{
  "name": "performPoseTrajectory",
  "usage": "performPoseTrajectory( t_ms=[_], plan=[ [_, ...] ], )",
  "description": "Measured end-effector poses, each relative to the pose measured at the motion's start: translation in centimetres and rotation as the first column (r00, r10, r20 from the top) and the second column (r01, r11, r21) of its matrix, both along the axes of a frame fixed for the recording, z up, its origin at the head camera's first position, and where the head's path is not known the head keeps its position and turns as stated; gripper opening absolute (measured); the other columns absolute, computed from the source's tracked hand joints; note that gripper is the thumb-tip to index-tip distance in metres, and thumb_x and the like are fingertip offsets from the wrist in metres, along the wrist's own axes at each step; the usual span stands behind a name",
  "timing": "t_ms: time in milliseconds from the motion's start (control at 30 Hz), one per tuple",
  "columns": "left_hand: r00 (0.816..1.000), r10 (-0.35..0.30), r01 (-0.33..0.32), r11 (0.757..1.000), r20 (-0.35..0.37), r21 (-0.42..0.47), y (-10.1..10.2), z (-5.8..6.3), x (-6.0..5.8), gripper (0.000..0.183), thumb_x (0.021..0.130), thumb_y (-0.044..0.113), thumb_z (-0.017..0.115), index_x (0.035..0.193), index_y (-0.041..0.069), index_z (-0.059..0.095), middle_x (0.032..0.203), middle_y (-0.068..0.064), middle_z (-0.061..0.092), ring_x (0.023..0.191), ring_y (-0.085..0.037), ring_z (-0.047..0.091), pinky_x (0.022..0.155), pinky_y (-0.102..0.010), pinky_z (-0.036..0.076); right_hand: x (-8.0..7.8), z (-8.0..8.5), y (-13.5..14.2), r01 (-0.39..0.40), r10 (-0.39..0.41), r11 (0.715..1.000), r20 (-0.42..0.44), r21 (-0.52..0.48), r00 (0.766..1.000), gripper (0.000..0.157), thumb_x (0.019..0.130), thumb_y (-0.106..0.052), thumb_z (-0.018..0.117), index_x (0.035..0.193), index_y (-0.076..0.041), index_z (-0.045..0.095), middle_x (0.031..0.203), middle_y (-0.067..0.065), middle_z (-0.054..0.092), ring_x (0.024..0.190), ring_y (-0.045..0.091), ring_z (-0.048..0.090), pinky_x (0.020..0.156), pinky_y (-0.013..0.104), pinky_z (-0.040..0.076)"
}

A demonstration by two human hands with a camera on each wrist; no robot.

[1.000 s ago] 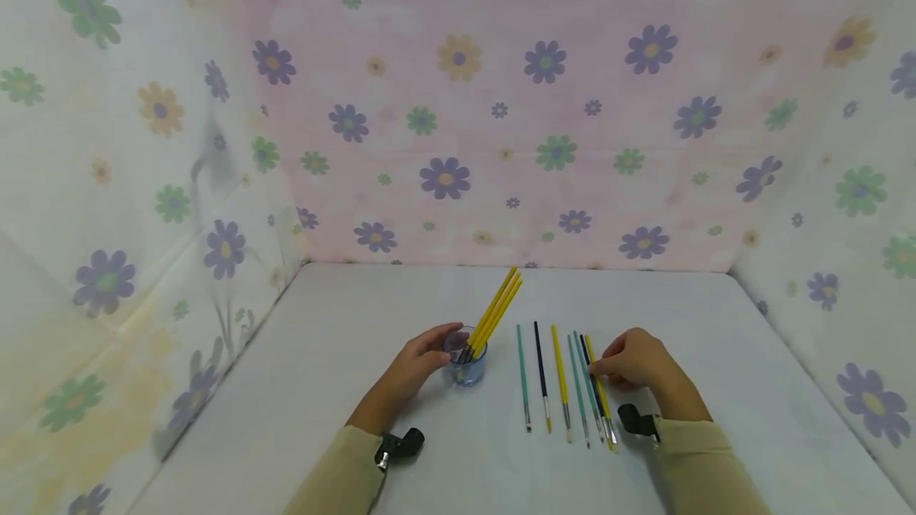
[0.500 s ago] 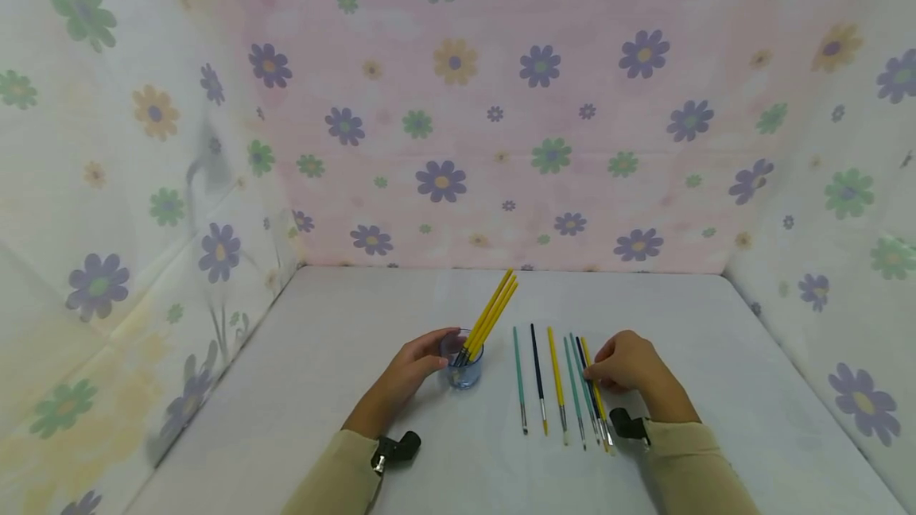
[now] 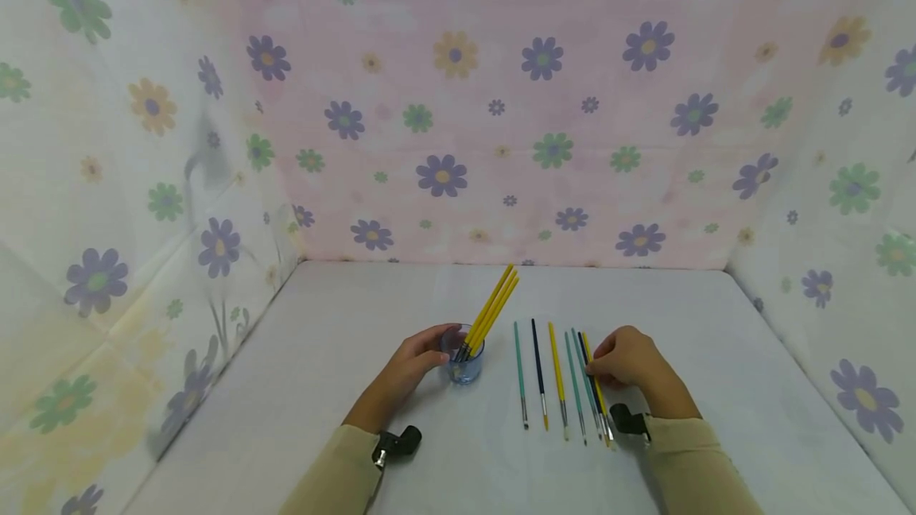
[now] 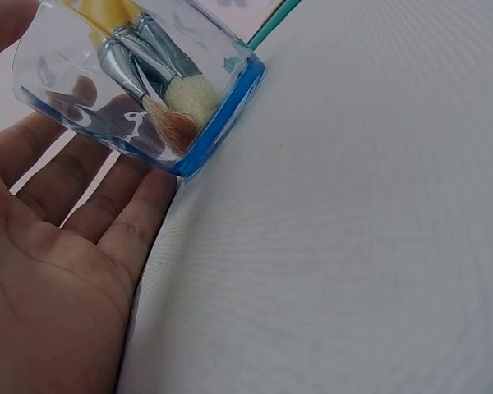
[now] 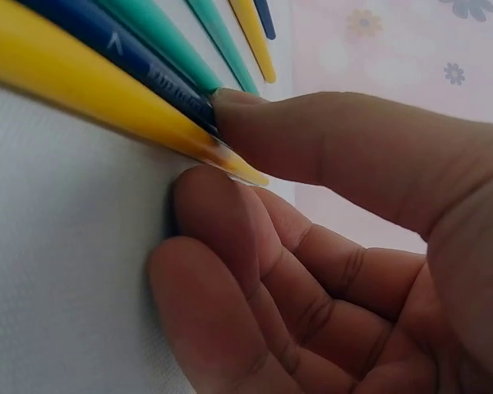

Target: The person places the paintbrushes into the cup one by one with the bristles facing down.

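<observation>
Unmoved right fingers (image 5: 214,217), half-curled, against paintbrushes (image 5: 135,59)

On the left wrist feed I lose the glass tumbler's (image 4: 222,115) rim and the yellow handles (image 4: 107,12) inside it, cropped above the left hand (image 4: 74,222). On the right, the navy paintbrush (image 5: 140,61) vanishes under the right hand's (image 5: 329,238) thumb; lettering just beyond the thumbtip blurs, bristle ends cut off farther out.

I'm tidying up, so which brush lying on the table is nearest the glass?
The leftmost teal brush; the other loose brushes lie farther right.
</observation>
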State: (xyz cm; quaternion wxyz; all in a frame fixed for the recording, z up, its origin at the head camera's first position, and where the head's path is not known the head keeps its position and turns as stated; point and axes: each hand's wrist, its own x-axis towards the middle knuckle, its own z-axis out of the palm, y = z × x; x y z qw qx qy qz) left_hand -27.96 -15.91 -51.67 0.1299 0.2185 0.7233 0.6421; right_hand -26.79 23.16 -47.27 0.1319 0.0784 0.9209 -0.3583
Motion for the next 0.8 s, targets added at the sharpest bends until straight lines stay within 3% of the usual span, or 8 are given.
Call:
performPoseTrajectory(
  t_ms=[367,800],
  plan=[
    [1.000,0.008,-0.007,1.000,0.006,-0.023,-0.01,-0.20,-0.09,0.053,0.101,0.009,0.051,0.153,0.016,0.049,0.153,0.000,0.056,0.147,-0.020,0.047,0.126,-0.053,0.029,-0.09,0.02,-0.12,0.023,-0.023,1.000,0.027,-0.002,0.999,0.030,0.083,-0.015,0.085,0.102,0.002,0.068,0.086,0.013,0.069,0.072,0.021,0.067,0.062,0.030,0.060],
    [1.000,0.009,-0.009,1.000,-0.002,-0.017,0.02,-0.22,-0.10,0.055,0.099,0.007,0.051,0.154,0.012,0.047,0.154,-0.004,0.056,0.147,-0.023,0.047,0.126,-0.055,0.028,0.02,-0.17,-0.33,0.013,-0.013,1.000,0.013,-0.019,1.000,0.030,0.084,-0.014,0.083,0.102,0.003,0.066,0.087,0.014,0.069,0.072,0.021,0.067,0.062,0.030,0.060]
  ],
)
